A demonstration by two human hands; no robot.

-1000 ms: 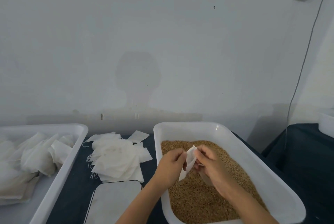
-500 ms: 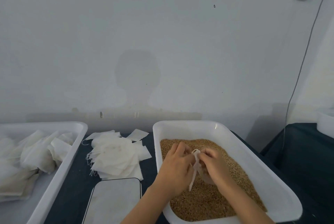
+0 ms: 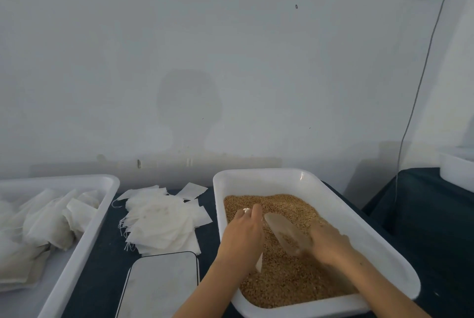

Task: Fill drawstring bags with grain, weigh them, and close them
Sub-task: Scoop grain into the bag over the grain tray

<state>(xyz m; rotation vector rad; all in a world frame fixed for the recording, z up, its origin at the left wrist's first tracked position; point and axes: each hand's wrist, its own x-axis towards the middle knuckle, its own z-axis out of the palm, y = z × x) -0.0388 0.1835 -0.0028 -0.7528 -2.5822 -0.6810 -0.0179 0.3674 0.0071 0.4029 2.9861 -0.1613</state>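
Observation:
A white tub (image 3: 282,174) holds brown grain (image 3: 282,281). Over the grain, my left hand (image 3: 243,235) grips a small white drawstring bag (image 3: 259,264); most of the bag is hidden under the hand, with only a bit of fabric showing below it and at the fingertips. My right hand (image 3: 331,243) grips the handle of a translucent scoop (image 3: 282,233). The scoop lies low on the grain, its tip pointing toward my left hand. Some grain sits in it.
A loose pile of empty white bags (image 3: 161,220) lies on the dark table left of the tub. A flat scale (image 3: 161,287) sits in front of that pile. A second white tub (image 3: 87,243) at far left holds several bags. Another tub (image 3: 456,169) stands at right.
My right hand has let go of the bag and now holds the scoop in the grain. My left hand keeps the bag and has dropped lower over the grain.

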